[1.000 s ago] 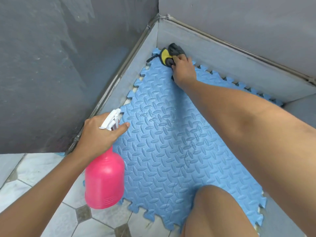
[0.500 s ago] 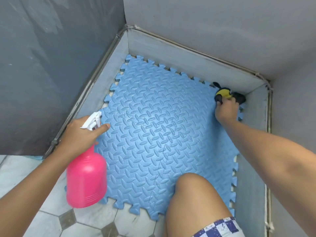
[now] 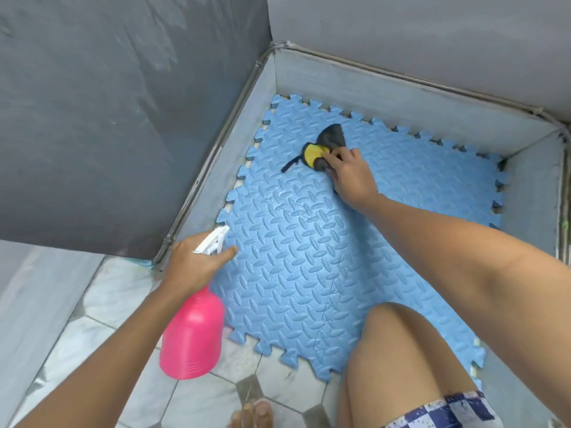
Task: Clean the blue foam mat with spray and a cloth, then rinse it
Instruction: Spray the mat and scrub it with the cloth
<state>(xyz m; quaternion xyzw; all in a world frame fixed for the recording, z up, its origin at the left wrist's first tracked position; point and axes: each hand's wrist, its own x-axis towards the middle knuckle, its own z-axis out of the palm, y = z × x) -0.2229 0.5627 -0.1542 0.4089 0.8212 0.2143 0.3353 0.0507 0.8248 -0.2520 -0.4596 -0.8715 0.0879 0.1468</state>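
Grey-walled corner floor, blue foam mat (image 3: pixel 309 257) flat under right grip (image 3: pixel 352 177) pressing cloth (image 3: pixel 324 146); left grip (image 3: pixel 191 264) closed round pink spray bottle (image 3: pixel 193 338); mat likely light, floppy, lift by toothed edge.

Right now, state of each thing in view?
mat: flat on the floor, fitted into the corner
cloth: bunched, pressed on the mat
bottle: lifted, nozzle toward the mat
left hand: gripping the bottle neck
right hand: on the cloth
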